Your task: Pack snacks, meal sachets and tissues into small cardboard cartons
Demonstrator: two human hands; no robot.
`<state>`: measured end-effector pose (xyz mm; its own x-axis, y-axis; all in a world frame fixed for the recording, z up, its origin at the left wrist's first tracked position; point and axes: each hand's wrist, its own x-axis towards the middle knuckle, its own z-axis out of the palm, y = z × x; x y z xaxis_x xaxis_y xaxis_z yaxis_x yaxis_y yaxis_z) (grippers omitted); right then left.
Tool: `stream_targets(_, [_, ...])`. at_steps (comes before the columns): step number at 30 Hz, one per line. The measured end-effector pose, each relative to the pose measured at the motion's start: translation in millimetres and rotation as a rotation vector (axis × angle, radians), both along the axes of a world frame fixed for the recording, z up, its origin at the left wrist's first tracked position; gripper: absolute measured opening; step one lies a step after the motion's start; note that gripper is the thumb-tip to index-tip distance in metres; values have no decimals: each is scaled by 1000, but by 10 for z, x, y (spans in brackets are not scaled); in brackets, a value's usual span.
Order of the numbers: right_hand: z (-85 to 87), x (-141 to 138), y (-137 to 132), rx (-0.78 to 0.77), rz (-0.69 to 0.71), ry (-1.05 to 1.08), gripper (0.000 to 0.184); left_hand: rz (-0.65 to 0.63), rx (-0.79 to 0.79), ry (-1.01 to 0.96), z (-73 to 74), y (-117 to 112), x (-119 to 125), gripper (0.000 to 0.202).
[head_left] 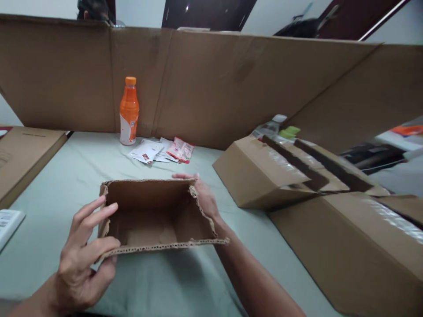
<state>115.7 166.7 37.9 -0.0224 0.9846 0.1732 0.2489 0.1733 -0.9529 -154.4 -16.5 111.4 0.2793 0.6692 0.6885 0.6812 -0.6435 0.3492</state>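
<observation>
- Left hand (81,257) gripped box (155,220) at its near left corner, fingers over the rim, thumb below;
- right hand (207,200) lay along the right wall, partly hidden; could not tell whether it gripped;
- box sat between both hands, ragged opening facing the camera;
- bottle (129,112) stood upright beyond, near packets (146,150); cartons (327,246) lay right.

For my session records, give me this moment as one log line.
left hand: gripping open cardboard box, near left corner | right hand: at box's right side, partly hidden | behind box: orange bottle, packets
</observation>
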Motion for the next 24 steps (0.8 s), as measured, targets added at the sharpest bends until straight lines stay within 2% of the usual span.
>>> stream_targets(5, [-6,302,1040,31,-118,-524,47,36,-87,-26,-107,55,-86,37])
stream_targets(7, [-88,318,1389,9,-135,-686,47,13,-104,6,-159,110,-215,42])
stream_targets(9, [-189,293,1633,-16,-145,-822,50,-38,-85,51,-211,176,-363,47])
stream_targets(12, [-284,270,1787,-44,-152,-963,44,-101,-85,81,-234,249,-506,52])
stream_targets(15, [-243,353,1678,-41,-162,-1046,35,-107,-120,75,-149,255,-485,50])
stream_targets(17, [-138,489,1440,-23,-186,-1079,34,-92,-163,73,-59,229,-412,49])
stream_targets(20, [112,807,872,12,-230,-1083,36,-58,-198,39,42,177,-307,45])
stream_targets(24, [529,1262,46,72,-232,-1031,37,-55,-152,8,55,122,-252,41])
